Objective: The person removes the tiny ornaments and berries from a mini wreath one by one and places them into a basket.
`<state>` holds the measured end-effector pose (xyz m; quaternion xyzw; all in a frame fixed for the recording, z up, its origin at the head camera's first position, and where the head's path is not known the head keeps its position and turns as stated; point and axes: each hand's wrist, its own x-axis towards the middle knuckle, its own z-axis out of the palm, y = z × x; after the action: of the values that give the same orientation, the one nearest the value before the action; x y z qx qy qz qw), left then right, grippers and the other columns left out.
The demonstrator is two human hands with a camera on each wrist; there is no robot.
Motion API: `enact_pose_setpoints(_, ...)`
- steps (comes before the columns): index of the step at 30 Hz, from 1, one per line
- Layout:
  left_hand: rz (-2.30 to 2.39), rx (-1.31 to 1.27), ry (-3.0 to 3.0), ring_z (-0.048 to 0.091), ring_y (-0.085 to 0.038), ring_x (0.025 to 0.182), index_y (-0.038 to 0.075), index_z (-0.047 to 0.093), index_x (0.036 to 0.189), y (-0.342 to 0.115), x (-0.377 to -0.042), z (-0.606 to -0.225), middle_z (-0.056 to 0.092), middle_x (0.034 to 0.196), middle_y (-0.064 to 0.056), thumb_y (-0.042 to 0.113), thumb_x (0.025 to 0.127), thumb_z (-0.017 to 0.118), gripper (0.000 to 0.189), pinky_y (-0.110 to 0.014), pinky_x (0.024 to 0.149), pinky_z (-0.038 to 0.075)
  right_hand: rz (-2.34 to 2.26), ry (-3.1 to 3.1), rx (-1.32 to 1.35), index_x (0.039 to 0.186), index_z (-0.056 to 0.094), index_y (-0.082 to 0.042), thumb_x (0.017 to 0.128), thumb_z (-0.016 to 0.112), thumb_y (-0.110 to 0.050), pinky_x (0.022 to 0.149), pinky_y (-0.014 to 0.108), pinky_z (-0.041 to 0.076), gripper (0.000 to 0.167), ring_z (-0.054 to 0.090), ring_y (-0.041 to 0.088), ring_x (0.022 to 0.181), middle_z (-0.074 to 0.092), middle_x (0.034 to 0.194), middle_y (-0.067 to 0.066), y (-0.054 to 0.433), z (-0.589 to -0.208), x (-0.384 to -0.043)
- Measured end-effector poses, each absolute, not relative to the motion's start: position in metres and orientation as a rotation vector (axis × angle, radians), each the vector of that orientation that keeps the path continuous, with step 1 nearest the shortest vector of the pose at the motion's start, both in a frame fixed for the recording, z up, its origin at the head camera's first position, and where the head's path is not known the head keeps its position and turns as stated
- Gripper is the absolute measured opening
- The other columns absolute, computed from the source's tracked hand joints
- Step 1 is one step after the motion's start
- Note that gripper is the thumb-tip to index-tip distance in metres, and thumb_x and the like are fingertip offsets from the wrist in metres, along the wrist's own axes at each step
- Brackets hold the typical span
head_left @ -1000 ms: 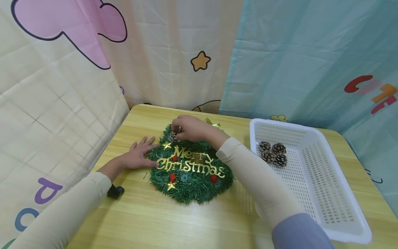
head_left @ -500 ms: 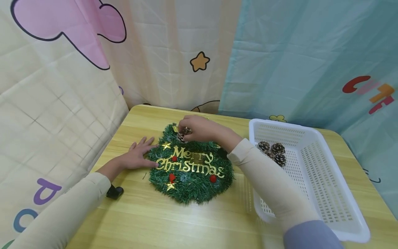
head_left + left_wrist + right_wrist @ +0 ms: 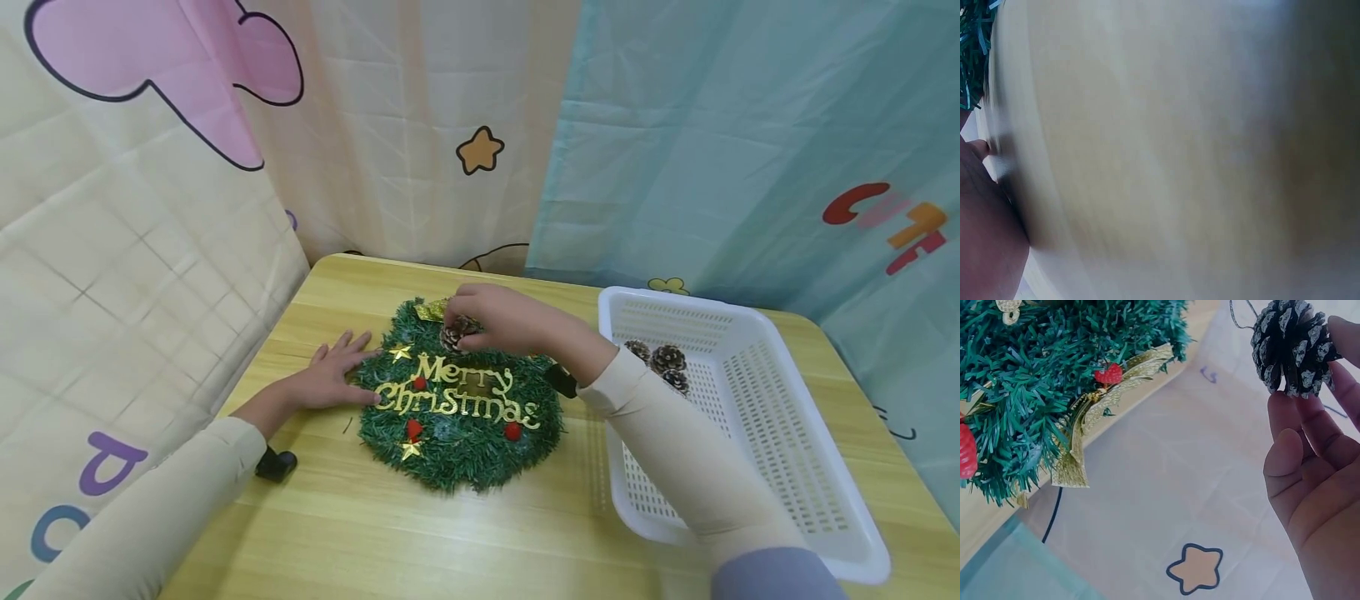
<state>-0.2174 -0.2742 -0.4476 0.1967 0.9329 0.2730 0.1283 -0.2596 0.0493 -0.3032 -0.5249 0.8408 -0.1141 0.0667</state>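
Note:
A green tinsel wreath lies on the table, bearing gold "Merry Christmas" lettering, gold stars and red berries. Over its upper part my right hand pinches a brown pine cone with pale-tipped scales. The right wrist view shows that pine cone between fingertips and thumb, with a thin loop of string at its top. My left hand rests at the wreath's left edge, fingers spread, thumb touching the tinsel. Partly behind the right hand, a gold bow sits at the wreath's top.
To the right stands a white perforated plastic basket with several pine cones in it, partly covered by the right forearm. Small black devices sit by both wrists. Printed curtains hang behind and left of the wooden table.
My right hand has moved right along the wreath's upper part, carrying the pine cone. The gold bow shows more on its left side. My left hand stays in place.

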Motion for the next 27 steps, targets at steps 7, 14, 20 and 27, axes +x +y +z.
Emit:
enact_pose_setpoints(7,0.796,0.572,2.718,-0.013,-0.042,0.148,0.006,0.036,0.154,-0.276,-0.217,-0.448,0.004,0.165,-0.019,0.053,0.085,0.073,0.091,-0.066,0.110,-0.013,-0.325,2.523,-1.663,0.112,0.068,-0.013,0.094,0.070,-0.019,0.085,0.032,0.047,0.018,0.055,0.013,0.096,0.060,0.110,-0.001,0.060,-0.298,-0.248)
enact_pose_setpoints(14,0.795,0.576,2.707,-0.013,-0.042,0.148,0.008,0.036,0.154,-0.276,-0.219,-0.451,0.004,0.165,-0.018,0.054,0.085,0.072,0.091,-0.066,0.111,-0.012,-0.323,2.505,-1.695,0.111,0.068,-0.013,0.094,0.071,-0.018,0.084,0.034,0.047,0.018,0.055,0.014,0.095,0.059,0.108,-0.001,0.075,-0.299,-0.240)
enact_pose_setpoints(20,0.795,0.569,2.710,-0.013,-0.041,0.148,0.007,0.036,0.154,-0.275,-0.218,-0.450,0.004,0.165,-0.018,0.054,0.085,0.073,0.092,-0.065,0.111,-0.012,-0.377,2.522,-1.754,0.107,0.069,-0.012,0.092,0.072,-0.014,0.081,0.033,0.048,0.015,0.054,0.013,0.091,0.059,0.103,-0.001,0.093,-0.301,-0.237)
enact_pose_setpoints(27,0.797,0.566,2.704,-0.012,-0.042,0.148,0.007,0.036,0.154,-0.274,-0.218,-0.448,0.004,0.165,-0.019,0.054,0.085,0.072,0.091,-0.066,0.111,-0.012,-0.390,2.557,-1.737,0.107,0.069,-0.013,0.091,0.072,-0.014,0.083,0.033,0.049,0.016,0.056,0.012,0.093,0.060,0.105,-0.002,0.119,-0.299,-0.229)
